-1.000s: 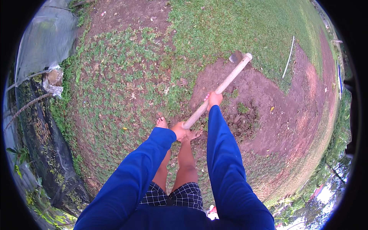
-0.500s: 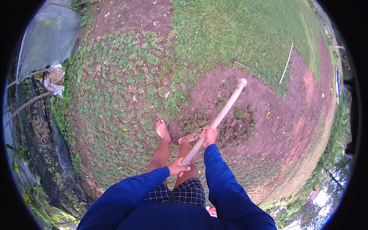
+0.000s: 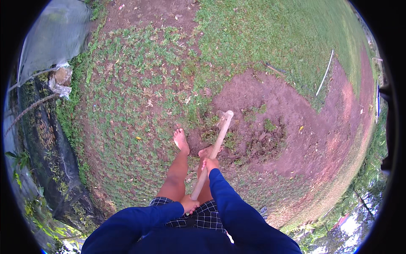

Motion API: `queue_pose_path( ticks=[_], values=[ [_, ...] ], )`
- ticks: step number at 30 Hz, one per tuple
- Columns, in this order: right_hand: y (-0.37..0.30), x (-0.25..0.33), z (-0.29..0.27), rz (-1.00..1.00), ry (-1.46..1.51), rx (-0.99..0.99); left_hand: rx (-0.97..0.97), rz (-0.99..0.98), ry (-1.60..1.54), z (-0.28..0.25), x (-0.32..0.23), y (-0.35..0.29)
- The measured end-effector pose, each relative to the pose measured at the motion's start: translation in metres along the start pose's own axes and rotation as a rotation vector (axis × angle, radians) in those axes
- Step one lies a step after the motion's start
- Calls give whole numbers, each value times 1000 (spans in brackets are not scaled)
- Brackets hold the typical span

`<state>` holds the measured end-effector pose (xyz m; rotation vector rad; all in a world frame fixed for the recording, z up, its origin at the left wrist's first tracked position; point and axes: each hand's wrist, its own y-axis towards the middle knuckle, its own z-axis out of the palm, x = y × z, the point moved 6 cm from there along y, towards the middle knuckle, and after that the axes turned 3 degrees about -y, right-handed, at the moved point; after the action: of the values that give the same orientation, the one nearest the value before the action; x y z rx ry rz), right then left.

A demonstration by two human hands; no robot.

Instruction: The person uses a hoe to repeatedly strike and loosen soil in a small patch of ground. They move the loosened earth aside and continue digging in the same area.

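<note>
A long wooden-handled hoe (image 3: 220, 137) slants from my lap toward the ground ahead. My left hand (image 3: 190, 205) is wrapped round the handle's near end, in front of the checked shorts. Further up, my right hand (image 3: 210, 164) grips the handle near its middle. The hoe's blade (image 3: 220, 120) shows partly beside the far end of the handle, low over the soil; whether it touches the ground I cannot tell. Loose dug soil (image 3: 265, 142) with grass clumps lies to the right of the blade.
My bare left foot (image 3: 181, 140) and right foot (image 3: 206, 151) stand close to the hoe. Patchy grass (image 3: 127, 110) spreads left, bare soil (image 3: 313, 135) right. A thin white pole (image 3: 325, 73) and a stick (image 3: 275, 70) lie ahead. Dark netting (image 3: 50, 139) borders the left.
The hoe's head has come closer and to the left, from the bare soil toward my feet. Both hands have drawn back toward my body, still gripping the handle.
</note>
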<state>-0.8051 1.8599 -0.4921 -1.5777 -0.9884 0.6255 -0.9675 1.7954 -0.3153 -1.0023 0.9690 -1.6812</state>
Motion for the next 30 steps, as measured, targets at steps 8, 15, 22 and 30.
queue_pose_path(
  ticks=[8, 15, 22, 30],
  values=[
    [-17, 159, -48, -381, 298, -137, 274, 315, 331, 7, -117, 48],
    [39, 161, 86, -233, 234, -24, -206, 263, 397, -64, -183, 41],
    [-37, 30, 47, -110, -20, 133, -141, 209, 130, -27, 5, -27],
    [-29, 202, 41, -465, 212, -114, 76, 524, 303, -48, -160, 42]
  ],
)
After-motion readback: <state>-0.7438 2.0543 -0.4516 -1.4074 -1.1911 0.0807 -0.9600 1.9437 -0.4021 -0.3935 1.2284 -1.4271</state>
